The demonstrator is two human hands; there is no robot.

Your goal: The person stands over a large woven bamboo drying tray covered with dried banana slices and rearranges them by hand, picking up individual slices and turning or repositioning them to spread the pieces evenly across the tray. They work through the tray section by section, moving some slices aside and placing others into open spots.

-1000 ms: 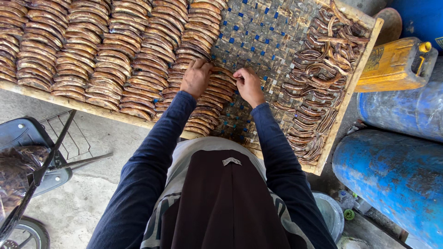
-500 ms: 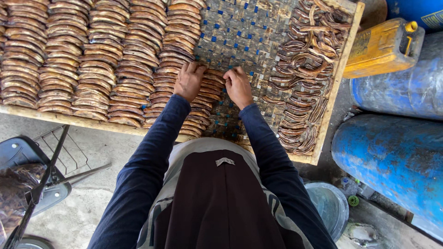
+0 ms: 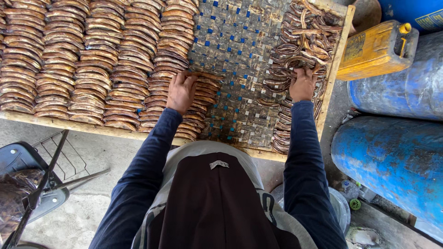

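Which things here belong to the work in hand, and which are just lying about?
In use: left hand on the stacked rows of brown curved slices; right hand in the loose pile; woven tray.
Lying about: yellow jerrycan; blue drums; wire rack.

At your right: yellow jerrycan (image 3: 376,50) lying tilted beside tray edge. Blue drum (image 3: 392,154) on its side below it, second blue drum (image 3: 400,87) just behind. At your lower left: dark metal cart (image 3: 34,182) with wire rack. Grey concrete floor (image 3: 92,152) underneath.
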